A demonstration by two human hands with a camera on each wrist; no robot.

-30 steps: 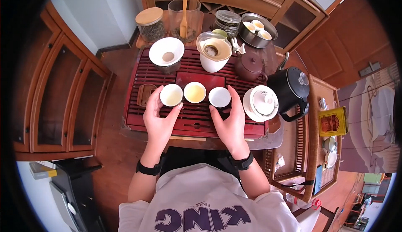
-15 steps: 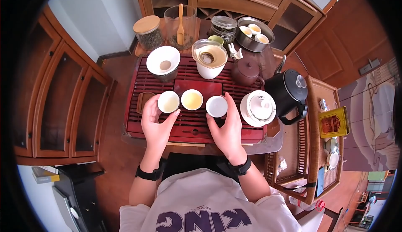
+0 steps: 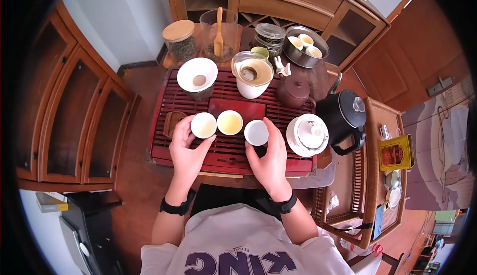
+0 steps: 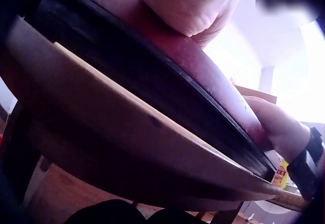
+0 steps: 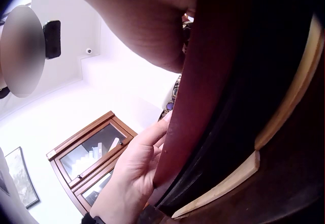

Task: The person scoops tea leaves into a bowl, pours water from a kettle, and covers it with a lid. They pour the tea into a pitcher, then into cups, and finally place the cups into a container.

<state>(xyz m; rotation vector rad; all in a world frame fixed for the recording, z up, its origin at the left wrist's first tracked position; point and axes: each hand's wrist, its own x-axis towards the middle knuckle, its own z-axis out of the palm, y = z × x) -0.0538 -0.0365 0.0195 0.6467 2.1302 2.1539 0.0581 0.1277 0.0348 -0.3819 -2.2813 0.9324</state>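
Note:
Three small white cups stand in a row near the front of a slatted red tea tray [image 3: 223, 165]. My left hand [image 3: 188, 148] curves its thumb and fingers round the left cup [image 3: 203, 125], which holds pale yellow liquid. Beside it is the middle cup [image 3: 230, 122], with a deeper yellow tea and no hand on it. The right cup [image 3: 256, 133], whitish inside, sits between the thumb and fingers of my right hand [image 3: 271, 156]. In both wrist views the tray's edge hides the cups.
Behind the cups are a white strainer [image 3: 197, 75], a white pitcher with a strainer [image 3: 252, 84] and a brown teapot [image 3: 295, 91]. Right of my right hand stand a lidded white gaiwan [image 3: 308, 135] and a black kettle [image 3: 343, 121]. Tea jars [image 3: 180, 41] line the back.
The head view has shifted slightly. My right hand and its cup have moved a little toward me and toward the middle cup. My left hand stays at the left cup.

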